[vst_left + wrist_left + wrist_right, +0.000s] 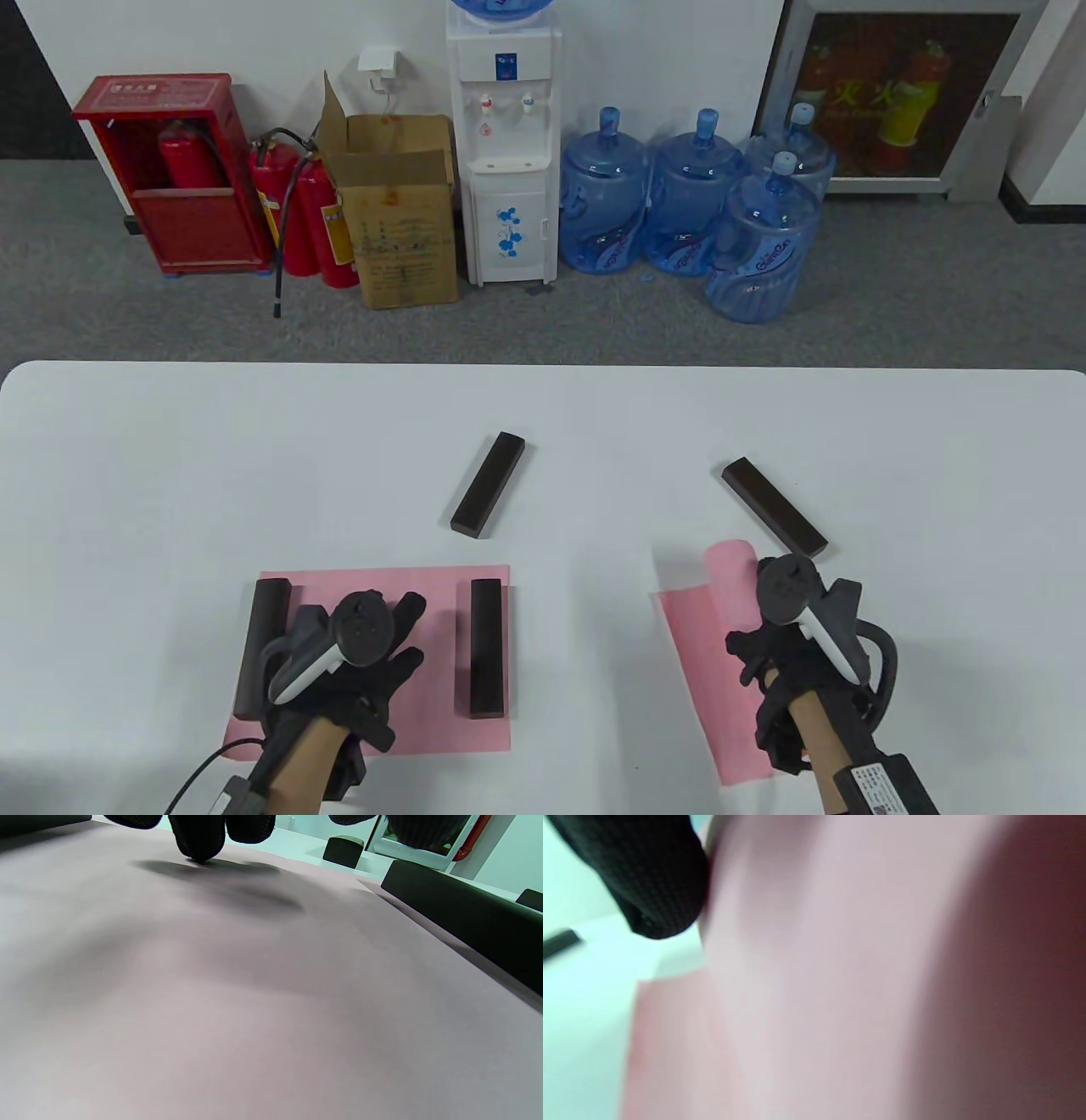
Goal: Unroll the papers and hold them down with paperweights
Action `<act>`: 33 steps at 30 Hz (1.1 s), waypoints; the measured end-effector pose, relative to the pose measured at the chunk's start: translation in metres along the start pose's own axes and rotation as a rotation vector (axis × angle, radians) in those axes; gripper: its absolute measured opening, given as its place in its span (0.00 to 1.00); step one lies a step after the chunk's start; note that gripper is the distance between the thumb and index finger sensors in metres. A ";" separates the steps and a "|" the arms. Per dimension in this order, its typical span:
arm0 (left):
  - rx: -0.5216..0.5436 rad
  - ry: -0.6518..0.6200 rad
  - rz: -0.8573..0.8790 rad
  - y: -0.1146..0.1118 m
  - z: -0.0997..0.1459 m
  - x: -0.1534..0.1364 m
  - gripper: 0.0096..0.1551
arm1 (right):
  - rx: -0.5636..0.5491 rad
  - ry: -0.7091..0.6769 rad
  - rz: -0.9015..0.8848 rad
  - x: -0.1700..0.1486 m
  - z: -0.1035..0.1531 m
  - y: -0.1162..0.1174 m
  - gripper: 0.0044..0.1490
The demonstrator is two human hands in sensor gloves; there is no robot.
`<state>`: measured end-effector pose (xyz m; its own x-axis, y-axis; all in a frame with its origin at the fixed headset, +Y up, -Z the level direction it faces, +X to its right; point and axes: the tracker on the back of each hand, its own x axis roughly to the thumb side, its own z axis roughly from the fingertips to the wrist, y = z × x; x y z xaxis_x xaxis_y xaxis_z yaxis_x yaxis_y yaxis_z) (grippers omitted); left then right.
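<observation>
While the left hand (356, 654) rests spread fingers (199, 836) on the flat pink paper sheet (424, 594), the right hand (789, 628) presses the half-unrolled pink paper sheet (704, 628); its finger state cannot be told.

Grey carpet (85, 280), white wall (254, 34), water dispenser (506, 144), red extinguisher cabinet (170, 170)

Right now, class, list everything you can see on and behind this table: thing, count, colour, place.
Flat paper: 1, pink, table's left, two weights on it.
Part-rolled paper: 1, pink, table's right.
Paperweights: 4, dark brown; two on flat paper, two loose on bare table.
Table: 1, white.
Water jugs: 4, blue, floor.
Water dispenser: 1, white, by wall.
Cardboard box: 1, brown, floor.
Fire extinguishers: red; one inside red cabinet.
Left hand: black glove, on flat paper.
Right hand: black glove, at the roll.
</observation>
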<state>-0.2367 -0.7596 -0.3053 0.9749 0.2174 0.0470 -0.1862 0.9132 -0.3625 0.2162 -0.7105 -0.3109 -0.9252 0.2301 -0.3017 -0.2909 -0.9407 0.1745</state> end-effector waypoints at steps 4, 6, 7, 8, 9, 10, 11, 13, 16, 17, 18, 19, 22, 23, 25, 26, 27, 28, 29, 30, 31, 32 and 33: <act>0.002 -0.004 0.001 0.000 0.000 0.000 0.39 | -0.034 -0.080 -0.136 0.030 0.010 -0.008 0.61; 0.005 -0.008 0.006 -0.001 0.000 0.000 0.39 | -0.035 -0.100 -0.232 0.040 0.012 -0.009 0.61; 0.006 -0.010 0.008 -0.001 0.001 0.000 0.39 | -0.035 -0.109 -0.289 0.044 0.013 -0.007 0.61; 0.008 -0.012 0.010 -0.001 0.001 0.000 0.40 | -0.034 -0.113 -0.342 0.047 0.013 -0.001 0.61; 0.010 -0.014 0.009 -0.001 0.001 0.001 0.40 | -0.028 -0.114 -0.376 0.049 0.012 0.006 0.61; 0.010 -0.017 0.008 -0.001 0.001 0.002 0.39 | -0.015 -0.112 -0.407 0.049 0.010 0.016 0.61; 0.009 -0.018 0.007 -0.001 0.002 0.003 0.40 | -0.011 -0.108 -0.419 0.048 0.009 0.020 0.61; 0.005 -0.019 0.006 -0.002 0.002 0.004 0.40 | 0.009 -0.086 -0.460 0.045 0.003 0.040 0.60; -0.002 -0.023 -0.003 -0.004 0.002 0.008 0.40 | 0.076 -0.053 -0.472 0.040 -0.003 0.064 0.61; -0.002 -0.031 -0.008 -0.004 0.002 0.011 0.41 | 0.085 -0.049 -0.462 0.039 -0.004 0.067 0.61; 0.002 -0.037 -0.012 -0.004 0.003 0.013 0.41 | 0.083 -0.050 -0.452 0.039 -0.004 0.068 0.60; 0.009 -0.045 -0.014 -0.003 0.003 0.019 0.41 | 0.075 -0.051 -0.447 0.039 -0.003 0.068 0.60; 0.028 -0.076 0.004 0.002 0.006 0.042 0.41 | 0.059 -0.050 -0.422 0.041 0.000 0.069 0.60; 0.054 -0.086 -0.010 0.004 0.008 0.054 0.42 | 0.052 -0.049 -0.412 0.041 0.000 0.069 0.60; 0.076 -0.098 -0.066 0.008 0.009 0.079 0.42 | 0.049 -0.047 -0.411 0.042 0.000 0.070 0.60; 0.068 -0.097 -0.095 0.010 0.009 0.092 0.42 | 0.047 -0.041 -0.418 0.042 0.000 0.070 0.60; 0.056 -0.090 -0.111 0.012 0.009 0.104 0.42 | 0.044 -0.036 -0.424 0.041 0.000 0.070 0.60; 0.036 -0.088 -0.120 0.013 0.008 0.118 0.42 | 0.044 -0.033 -0.429 0.041 0.000 0.070 0.60; 0.025 -0.093 -0.117 0.013 0.007 0.128 0.43 | 0.045 -0.031 -0.431 0.041 0.000 0.070 0.60; 0.014 -0.103 -0.106 0.011 0.004 0.142 0.43 | 0.041 -0.025 -0.433 0.040 0.001 0.070 0.59; 0.000 -0.106 -0.100 0.009 0.002 0.151 0.44 | 0.037 -0.020 -0.434 0.039 0.001 0.070 0.58; -0.034 -0.117 -0.106 0.005 -0.003 0.164 0.44 | 0.036 -0.015 -0.435 0.038 0.001 0.071 0.59; -0.060 -0.118 -0.128 0.001 -0.007 0.171 0.44 | 0.039 -0.011 -0.438 0.038 0.001 0.072 0.59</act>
<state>-0.0689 -0.7235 -0.3043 0.9685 0.1426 0.2040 -0.0501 0.9145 -0.4014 0.1601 -0.7689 -0.3086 -0.7151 0.6080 -0.3448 -0.6649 -0.7439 0.0674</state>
